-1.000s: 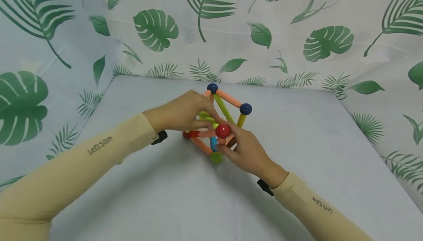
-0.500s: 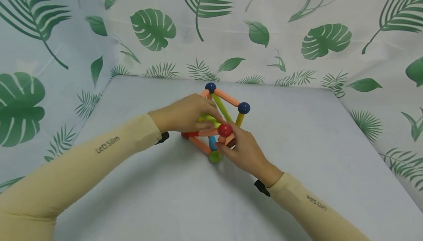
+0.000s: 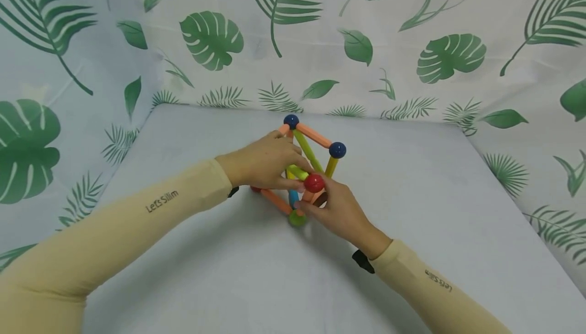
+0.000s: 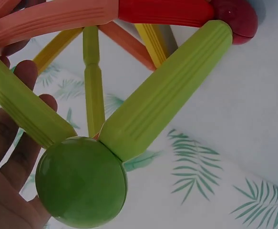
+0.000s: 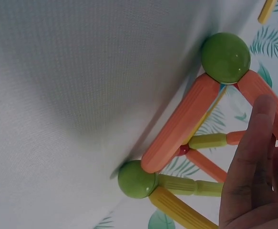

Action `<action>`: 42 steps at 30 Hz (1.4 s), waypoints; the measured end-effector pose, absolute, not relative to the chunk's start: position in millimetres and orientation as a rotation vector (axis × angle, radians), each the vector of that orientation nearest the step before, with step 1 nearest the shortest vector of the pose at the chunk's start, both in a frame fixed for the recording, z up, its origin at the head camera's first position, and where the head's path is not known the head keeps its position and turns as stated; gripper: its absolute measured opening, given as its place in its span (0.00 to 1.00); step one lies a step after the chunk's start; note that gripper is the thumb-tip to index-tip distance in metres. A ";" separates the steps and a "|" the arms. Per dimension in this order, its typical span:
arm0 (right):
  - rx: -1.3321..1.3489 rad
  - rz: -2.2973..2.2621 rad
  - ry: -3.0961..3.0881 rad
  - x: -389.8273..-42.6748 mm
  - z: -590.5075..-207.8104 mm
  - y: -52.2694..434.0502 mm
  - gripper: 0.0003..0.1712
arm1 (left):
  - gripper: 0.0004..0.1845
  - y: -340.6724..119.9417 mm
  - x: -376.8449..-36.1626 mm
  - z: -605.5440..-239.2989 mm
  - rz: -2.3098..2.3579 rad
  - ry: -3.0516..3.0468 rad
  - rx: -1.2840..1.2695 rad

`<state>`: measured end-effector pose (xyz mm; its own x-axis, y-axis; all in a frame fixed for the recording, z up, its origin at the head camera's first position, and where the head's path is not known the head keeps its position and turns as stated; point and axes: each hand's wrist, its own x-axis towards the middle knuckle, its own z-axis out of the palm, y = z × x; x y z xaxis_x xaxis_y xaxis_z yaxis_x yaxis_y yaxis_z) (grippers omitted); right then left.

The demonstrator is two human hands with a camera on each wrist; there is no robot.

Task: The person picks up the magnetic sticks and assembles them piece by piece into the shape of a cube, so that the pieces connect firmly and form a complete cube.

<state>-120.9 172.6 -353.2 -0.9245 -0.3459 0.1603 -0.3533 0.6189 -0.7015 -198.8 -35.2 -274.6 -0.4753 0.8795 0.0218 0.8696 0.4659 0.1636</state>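
A frame of magnetic sticks and balls stands on the table, with navy balls (image 3: 337, 150) at its upper back and a green ball (image 3: 297, 217) at its front foot. My left hand (image 3: 267, 161) reaches over it, thumb and forefinger around a yellow-green stick (image 3: 299, 172) beside the front red ball (image 3: 314, 182). Below that ball, my right hand (image 3: 341, 209) pinches an upright orange stick (image 3: 308, 196). The left wrist view shows two yellow-green sticks meeting at a large green ball (image 4: 81, 181). In the right wrist view, the right fingers lie along an orange stick (image 5: 258, 88).
The white tabletop (image 3: 256, 273) spreads around the frame. Leaf-patterned cloth (image 3: 311, 34) rises behind it and along the sides. At the top right corner of the right wrist view, the end of a yellow stick (image 5: 267, 10) shows.
My left hand has shifted right, closer to the front red ball, and now covers the red stick. That ball has moved slightly right. The right hand has barely moved.
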 end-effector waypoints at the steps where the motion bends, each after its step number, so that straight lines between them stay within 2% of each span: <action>1: 0.605 1.228 -2.822 -120.6 -353.0 172.4 0.27 | 0.21 -35.6 -198.9 -275.1 0.238 2.631 1.573; 6: 0.607 1.276 -2.784 -118.7 -350.2 173.1 0.30 | 0.21 -41.5 -199.1 -273.0 0.322 2.595 1.561; 12: 0.656 1.321 -2.619 -119.1 -346.4 172.8 0.30 | 0.27 -57.0 -202.5 -269.8 0.534 2.552 1.512; 17: 0.715 1.341 -2.550 -121.3 -343.0 168.6 0.29 | 0.30 -73.6 -206.2 -268.2 0.488 2.658 1.440; 27: 0.728 1.376 -2.515 -120.7 -338.6 162.1 0.24 | 0.24 -83.0 -209.7 -270.6 0.533 2.721 1.473; 33: 0.757 1.380 -2.544 -120.1 -336.5 164.0 0.29 | 0.22 -87.0 -209.0 -270.7 0.584 2.723 1.509; 39: 0.681 1.236 -2.682 -117.6 -339.2 176.6 0.37 | 0.25 -94.7 -209.1 -266.7 0.563 2.794 1.309; 42: 0.635 1.142 -2.770 -116.0 -341.3 182.9 0.36 | 0.30 -99.6 -210.9 -266.1 0.602 2.818 1.152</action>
<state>-116.0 182.9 -341.3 -0.9109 -0.3453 0.2259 -0.4042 0.6366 -0.6568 -210.9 -99.6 -266.1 -0.7238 0.6813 0.1091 0.6664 0.6494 0.3664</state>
